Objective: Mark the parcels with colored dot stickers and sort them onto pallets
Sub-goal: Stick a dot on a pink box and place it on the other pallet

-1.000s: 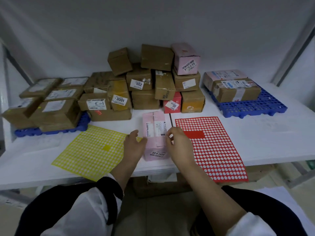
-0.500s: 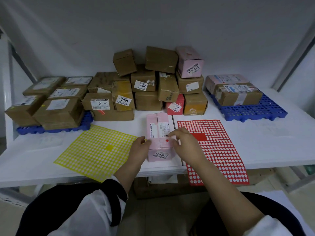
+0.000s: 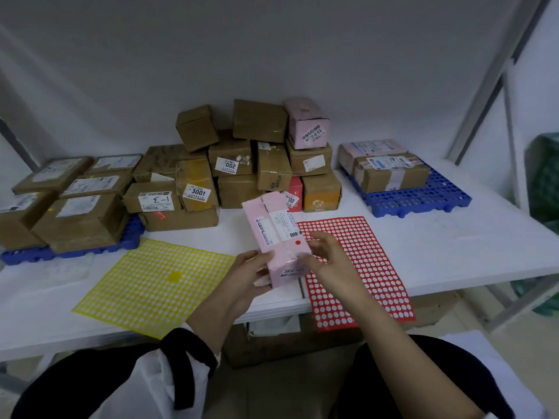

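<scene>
Red dot (image 3: 298, 242) is on the pink parcel (image 3: 276, 237). Your left hand (image 3: 251, 273) fingers grip it; right hand (image 3: 328, 260) fingers lie spread against its side. Not yet palletized, probably right pallet (image 3: 423, 202); pile (image 3: 257, 164) waits.

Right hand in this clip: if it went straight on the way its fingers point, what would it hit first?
The pink parcel: the right hand points up and left at its right side, just below the red dot sticker. Whether they already touch is unclear.
</scene>
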